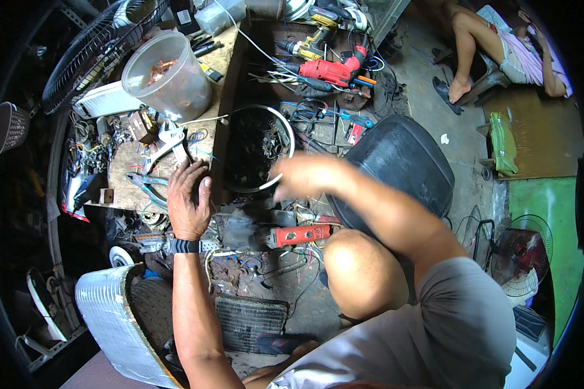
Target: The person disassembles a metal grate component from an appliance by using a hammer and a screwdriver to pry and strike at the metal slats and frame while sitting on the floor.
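My left hand (189,201), a dark watch on its wrist, rests at the near edge of a wooden bench top (126,165) with its fingers stretched out. Its fingertips lie close to a silver adjustable wrench (169,144), and pliers with blue-green handles (150,187) are just left of it. I see nothing held in that hand. My right hand (295,176) is smeared by motion at the right rim of a round bucket (291,129) with dark scraps inside; its fingers cannot be made out. Below both hands lies a red-bodied power tool (302,235).
A clear plastic tub (169,78) with copper-coloured scraps stands on the bench. Beyond the bucket lie a red power tool (328,70) and a yellow drill (311,42). A black plastic shell (402,172) is at right. Finned metal panels (250,321) lie below. A person (506,52) sits far right.
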Motion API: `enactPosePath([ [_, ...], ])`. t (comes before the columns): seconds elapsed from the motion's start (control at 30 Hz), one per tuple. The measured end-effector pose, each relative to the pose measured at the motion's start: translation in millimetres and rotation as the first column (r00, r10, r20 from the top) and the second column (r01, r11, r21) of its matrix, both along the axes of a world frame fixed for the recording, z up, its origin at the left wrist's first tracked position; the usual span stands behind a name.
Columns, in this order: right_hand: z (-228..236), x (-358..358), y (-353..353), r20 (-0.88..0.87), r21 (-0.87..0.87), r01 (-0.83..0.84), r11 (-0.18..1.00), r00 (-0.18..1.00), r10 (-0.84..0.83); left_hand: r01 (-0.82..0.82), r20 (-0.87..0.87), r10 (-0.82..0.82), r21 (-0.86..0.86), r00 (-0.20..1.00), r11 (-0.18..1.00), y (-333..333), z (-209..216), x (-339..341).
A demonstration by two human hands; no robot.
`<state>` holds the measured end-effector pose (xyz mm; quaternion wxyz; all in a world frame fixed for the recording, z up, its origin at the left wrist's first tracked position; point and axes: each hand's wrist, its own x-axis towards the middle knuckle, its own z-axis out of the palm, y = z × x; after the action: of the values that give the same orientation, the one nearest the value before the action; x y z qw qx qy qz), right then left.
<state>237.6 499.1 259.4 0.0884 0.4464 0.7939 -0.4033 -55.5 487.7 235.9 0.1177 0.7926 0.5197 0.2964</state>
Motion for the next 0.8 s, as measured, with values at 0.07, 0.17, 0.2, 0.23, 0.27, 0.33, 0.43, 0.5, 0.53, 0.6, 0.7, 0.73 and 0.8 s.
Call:
enactPosePath([
  [0.07, -75, 62, 94, 0.317, 0.211, 0.103, 0.972, 0.933, -0.167, 0.011, 0.014, -0.010, -0.039, 1.000, 0.999, 2, 0, 13],
  [0.17, -142, 139, 165, 0.225, 0.713, 0.301, 0.633, 0.757, -0.613, 0.000, 0.060, 0.001, -0.024, 0.998, 1.000, 3, -6, 17],
  [0.2, -150, 146, 177, 0.173, 0.713, 0.353, 0.605, 0.748, -0.640, -0.005, 0.076, 0.007, -0.025, 0.997, 1.000, 4, -8, 15],
  [0.23, -163, 148, 182, 0.185, 0.715, 0.354, 0.602, 0.735, -0.652, -0.011, 0.069, 0.012, -0.017, 0.998, 1.000, 4, -8, 15],
  [0.27, -174, 149, 180, 0.209, 0.713, 0.352, 0.606, 0.719, -0.663, -0.005, 0.071, 0.006, -0.005, 0.997, 1.000, 3, -8, 16],
  [0.33, -187, 134, 187, 0.217, 0.740, 0.330, 0.586, 0.708, -0.672, -0.029, 0.063, 0.030, -0.013, 0.998, 0.999, 0, -6, 10],
  [0.43, -184, 151, 195, 0.250, 0.763, 0.288, 0.579, 0.694, -0.675, -0.017, 0.088, 0.016, 0.010, 0.996, 1.000, 0, -9, 11],
  [0.5, -174, 160, 191, 0.343, 0.748, 0.230, 0.623, 0.669, -0.659, -0.019, 0.127, 0.018, 0.002, 0.992, 1.000, 0, -11, 16],
  [0.53, -165, 164, 190, 0.374, 0.732, 0.222, 0.644, 0.659, -0.653, -0.013, 0.135, 0.012, 0.007, 0.991, 1.000, 1, -12, 17],
  [0.6, -148, 174, 185, 0.512, 0.630, 0.165, 0.759, 0.647, -0.565, -0.013, 0.125, 0.013, -0.001, 0.992, 1.000, 2, -14, 20],
  [0.7, -112, 127, 160, 0.387, 0.498, 0.310, 0.810, 0.756, -0.528, -0.068, 0.069, 0.069, -0.009, 0.995, 0.998, -1, -4, -8],
  [0.73, -105, 134, 159, 0.378, 0.513, 0.317, 0.798, 0.751, -0.542, -0.065, 0.026, 0.065, 0.016, 0.998, 0.998, 0, -1, -4],
  [0.8, -111, 164, 151, 0.254, 0.588, 0.428, 0.686, 0.708, -0.659, -0.070, -0.015, 0.072, 0.076, 0.997, 0.995, -11, 1, 11],
])
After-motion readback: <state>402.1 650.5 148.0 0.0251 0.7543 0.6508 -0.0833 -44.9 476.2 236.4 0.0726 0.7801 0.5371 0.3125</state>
